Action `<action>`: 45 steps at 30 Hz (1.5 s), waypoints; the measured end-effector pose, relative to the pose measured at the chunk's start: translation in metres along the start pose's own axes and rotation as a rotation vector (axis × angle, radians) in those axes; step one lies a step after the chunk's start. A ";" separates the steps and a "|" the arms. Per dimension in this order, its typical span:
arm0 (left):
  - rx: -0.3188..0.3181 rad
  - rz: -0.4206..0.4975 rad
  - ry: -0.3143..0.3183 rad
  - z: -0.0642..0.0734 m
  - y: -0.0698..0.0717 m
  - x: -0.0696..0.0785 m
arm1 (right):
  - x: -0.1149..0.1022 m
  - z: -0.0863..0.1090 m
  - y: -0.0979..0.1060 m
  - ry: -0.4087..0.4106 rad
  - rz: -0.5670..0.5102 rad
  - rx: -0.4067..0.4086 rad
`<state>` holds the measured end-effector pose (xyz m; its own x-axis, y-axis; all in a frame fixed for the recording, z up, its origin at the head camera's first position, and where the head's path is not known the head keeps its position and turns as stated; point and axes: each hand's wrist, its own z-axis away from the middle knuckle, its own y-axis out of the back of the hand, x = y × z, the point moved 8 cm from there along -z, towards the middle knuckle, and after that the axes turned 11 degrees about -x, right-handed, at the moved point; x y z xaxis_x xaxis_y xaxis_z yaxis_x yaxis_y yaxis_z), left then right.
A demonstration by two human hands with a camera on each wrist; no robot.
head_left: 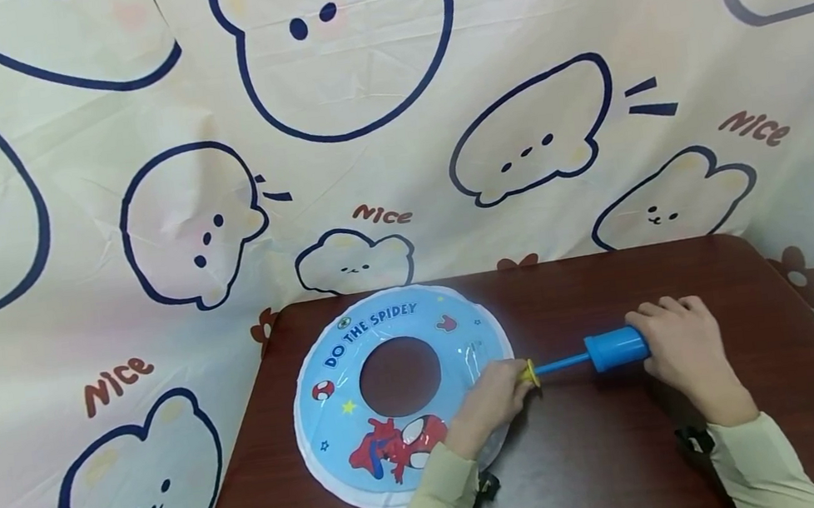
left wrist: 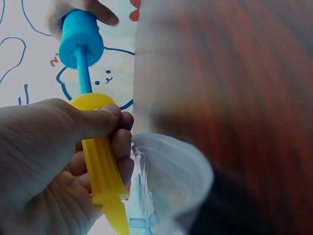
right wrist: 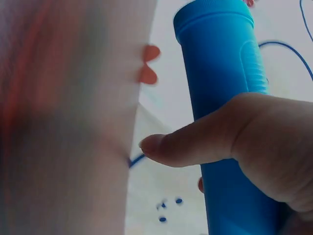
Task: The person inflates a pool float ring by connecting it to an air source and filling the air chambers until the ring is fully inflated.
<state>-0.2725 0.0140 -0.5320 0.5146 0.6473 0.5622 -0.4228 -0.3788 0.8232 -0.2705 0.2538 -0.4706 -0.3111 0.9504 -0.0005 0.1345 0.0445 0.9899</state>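
Note:
A hand air pump lies lengthwise between both hands. My right hand (head_left: 685,348) grips its blue barrel (head_left: 616,348), the thumb laid across it in the right wrist view. From the barrel a thin blue rod (head_left: 563,364) runs to the yellow end piece (left wrist: 103,169). My left hand (head_left: 486,406) holds that yellow piece between thumb and fingers; its tapered tip points away from the barrel. Beneath the left hand is a round blue swim ring (head_left: 339,454) with a white edge and a red cartoon figure. A clear valve (left wrist: 142,223) shows near the yellow tip.
The brown wooden table (head_left: 588,451) carries the ring on its left part. Behind it and along the sides hangs a pale cloth (head_left: 502,25) with cartoon outlines. Dark straps (head_left: 694,439) are on both wrists, by the light green sleeves (head_left: 766,464).

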 end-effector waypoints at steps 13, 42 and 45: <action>-0.005 0.029 0.056 -0.001 -0.001 -0.003 | -0.003 0.004 0.012 0.010 0.055 0.061; -0.093 -0.075 0.003 0.000 -0.006 0.003 | -0.064 0.002 -0.018 0.133 0.077 0.143; -0.091 -0.099 0.010 0.000 -0.005 0.003 | -0.039 0.005 -0.012 0.100 0.058 0.121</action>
<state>-0.2688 0.0181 -0.5348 0.5502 0.6849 0.4776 -0.4368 -0.2514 0.8637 -0.2556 0.2177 -0.4831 -0.3913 0.9171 0.0759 0.2651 0.0334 0.9636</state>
